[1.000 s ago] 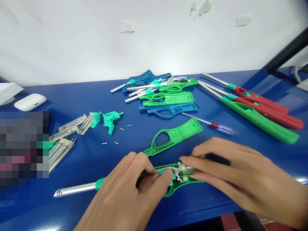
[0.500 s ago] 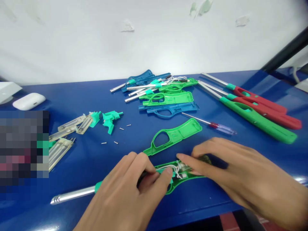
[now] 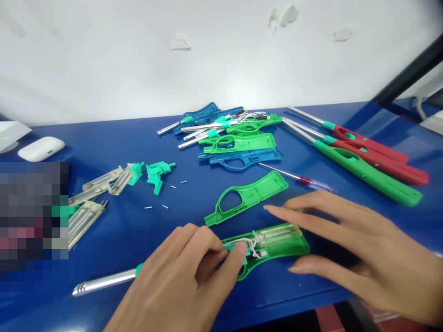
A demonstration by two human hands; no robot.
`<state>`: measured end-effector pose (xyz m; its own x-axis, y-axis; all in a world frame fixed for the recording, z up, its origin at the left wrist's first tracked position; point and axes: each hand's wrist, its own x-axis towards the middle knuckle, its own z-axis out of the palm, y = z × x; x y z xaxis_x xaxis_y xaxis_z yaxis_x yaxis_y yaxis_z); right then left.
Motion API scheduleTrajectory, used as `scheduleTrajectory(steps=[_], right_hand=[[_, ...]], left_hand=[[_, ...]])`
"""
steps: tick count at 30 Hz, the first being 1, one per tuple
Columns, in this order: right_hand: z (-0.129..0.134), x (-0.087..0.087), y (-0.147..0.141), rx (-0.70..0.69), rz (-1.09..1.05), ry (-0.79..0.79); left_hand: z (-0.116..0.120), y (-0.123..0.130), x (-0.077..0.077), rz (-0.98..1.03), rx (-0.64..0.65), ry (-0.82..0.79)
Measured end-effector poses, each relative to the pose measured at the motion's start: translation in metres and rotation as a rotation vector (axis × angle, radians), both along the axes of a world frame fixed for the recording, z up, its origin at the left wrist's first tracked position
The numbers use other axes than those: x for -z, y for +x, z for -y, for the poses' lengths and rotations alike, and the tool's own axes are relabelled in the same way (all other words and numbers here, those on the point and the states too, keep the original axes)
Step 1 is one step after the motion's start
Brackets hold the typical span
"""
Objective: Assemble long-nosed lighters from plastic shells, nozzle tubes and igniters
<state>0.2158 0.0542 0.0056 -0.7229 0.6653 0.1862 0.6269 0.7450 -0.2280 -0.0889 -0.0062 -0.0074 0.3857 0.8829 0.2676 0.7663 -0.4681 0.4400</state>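
Observation:
An opened green lighter half (image 3: 294, 249) lies near the table's front edge, its metal barrel (image 3: 104, 282) pointing left. My left hand (image 3: 187, 272) is closed around its trigger part, thumb by the white wires (image 3: 247, 243). Inside the handle sits a clear fuel tank (image 3: 278, 235). My right hand (image 3: 346, 244) hovers at the handle's right end, fingers spread with nothing in them. Just behind lies the matching green shell half (image 3: 254, 193), hollow side up.
A screwdriver (image 3: 304, 180) lies behind my right hand. Whole red and green lighters (image 3: 367, 170) rest at right. Lighter parts (image 3: 238, 143) are piled at the back. Spare fuel tanks (image 3: 86, 219), teal triggers (image 3: 157, 175) and small screws (image 3: 165, 206) lie at left, near a white case (image 3: 41, 148).
My right hand has let go of the fuel tank and moved right, its fingers spreading, so the tank now shows in the handle. My left hand keeps its hold.

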Motion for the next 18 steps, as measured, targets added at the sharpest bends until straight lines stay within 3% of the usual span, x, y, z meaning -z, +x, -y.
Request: scheduleTrajectory(steps=[7, 18], right_hand=[[0.001, -0.003, -0.004, -0.143, -0.026, -0.05], [-0.001, -0.003, -0.009, -0.167, -0.053, -0.1]], left_hand=[[0.0, -0.004, 0.004, 0.028, 0.029, -0.025], [-0.003, -0.003, -0.002, -0.047, 0.041, -0.018]])
